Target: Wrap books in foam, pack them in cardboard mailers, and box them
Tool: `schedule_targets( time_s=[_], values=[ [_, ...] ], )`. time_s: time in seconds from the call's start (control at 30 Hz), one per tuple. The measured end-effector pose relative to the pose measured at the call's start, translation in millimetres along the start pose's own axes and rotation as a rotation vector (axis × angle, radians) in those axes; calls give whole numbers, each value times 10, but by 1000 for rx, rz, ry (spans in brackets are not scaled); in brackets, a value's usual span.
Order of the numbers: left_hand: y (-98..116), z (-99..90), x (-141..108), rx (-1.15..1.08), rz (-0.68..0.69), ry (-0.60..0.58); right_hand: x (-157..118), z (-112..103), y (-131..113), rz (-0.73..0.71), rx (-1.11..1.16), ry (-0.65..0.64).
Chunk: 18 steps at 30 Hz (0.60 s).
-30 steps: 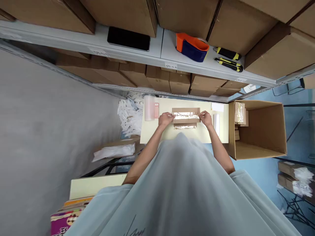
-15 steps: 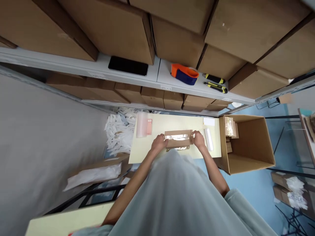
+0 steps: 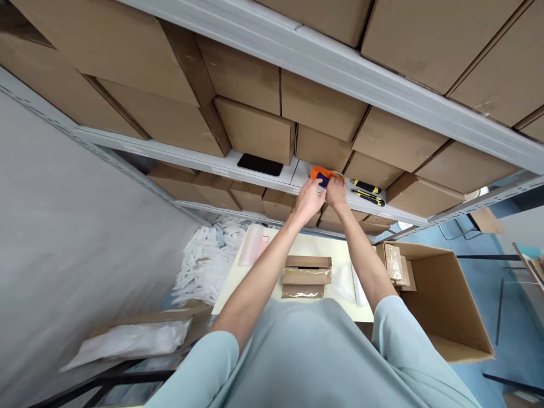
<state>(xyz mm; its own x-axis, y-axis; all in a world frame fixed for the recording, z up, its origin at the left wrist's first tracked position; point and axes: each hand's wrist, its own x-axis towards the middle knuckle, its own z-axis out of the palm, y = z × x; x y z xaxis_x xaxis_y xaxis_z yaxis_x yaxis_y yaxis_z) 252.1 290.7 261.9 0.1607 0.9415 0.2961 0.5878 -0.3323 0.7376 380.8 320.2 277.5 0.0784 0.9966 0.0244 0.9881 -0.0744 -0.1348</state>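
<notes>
On the shelf in front of me lies an orange and dark blue tape dispenser [image 3: 317,171]. My right hand [image 3: 337,191] reaches up to it, fingers closed over its right part and hiding some of it. Beside it, my left hand [image 3: 311,195] is at the dispenser's front left edge, thumb and fingers apart; whether it touches the dispenser is hard to see. Below my arms, a small cardboard box [image 3: 306,276] rests on the pale table [image 3: 272,317], with shiny clear tape across it and neither hand on it.
Right of the dispenser lie yellow and black utility knives [image 3: 368,197]; left of it, a black phone-like slab [image 3: 260,165]. Cardboard boxes [image 3: 255,133] fill the shelves. A large open carton [image 3: 450,306] stands right of the table. A clear plastic roll [image 3: 251,245] lies at the table's left.
Both hands have left the small box on the table and moved up and forward to the tape dispenser on the shelf. The view has tilted up.
</notes>
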Motion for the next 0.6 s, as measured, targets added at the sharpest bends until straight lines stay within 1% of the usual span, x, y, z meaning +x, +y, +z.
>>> schedule_targets(
  time_s=[0.1,0.13,0.2,0.23,0.3,0.37,0.4,0.47,0.5,0.53,0.6],
  values=[
    [-59,29,-261,-67,-67,-5,-22,23,58,-2,51,-31],
    [-91,32,-373,-107,-91,4,-73,29,97,-5,119,-23],
    [-144,18,-637,-226,-114,57,-280,70,176,-20,358,31],
    [-156,3,-793,-297,-111,96,-445,111,207,-34,523,64],
    [-143,-43,-1150,-424,-87,166,-897,226,233,-70,887,96],
    [-84,-102,-1538,-479,-65,176,-1448,345,207,-105,1206,76],
    [-46,-133,-1726,-482,-61,162,-1725,393,177,-92,1306,47],
    [29,-196,-2064,-457,-74,122,-2212,455,103,-34,1416,5],
    [57,-226,-2204,-438,-89,95,-2406,472,67,-2,1444,-20],
    [77,-253,-2324,-419,-108,64,-2563,485,37,26,1462,-44],
    [89,-299,-2501,-394,-141,-24,-2778,508,3,66,1489,-97]
  ],
)
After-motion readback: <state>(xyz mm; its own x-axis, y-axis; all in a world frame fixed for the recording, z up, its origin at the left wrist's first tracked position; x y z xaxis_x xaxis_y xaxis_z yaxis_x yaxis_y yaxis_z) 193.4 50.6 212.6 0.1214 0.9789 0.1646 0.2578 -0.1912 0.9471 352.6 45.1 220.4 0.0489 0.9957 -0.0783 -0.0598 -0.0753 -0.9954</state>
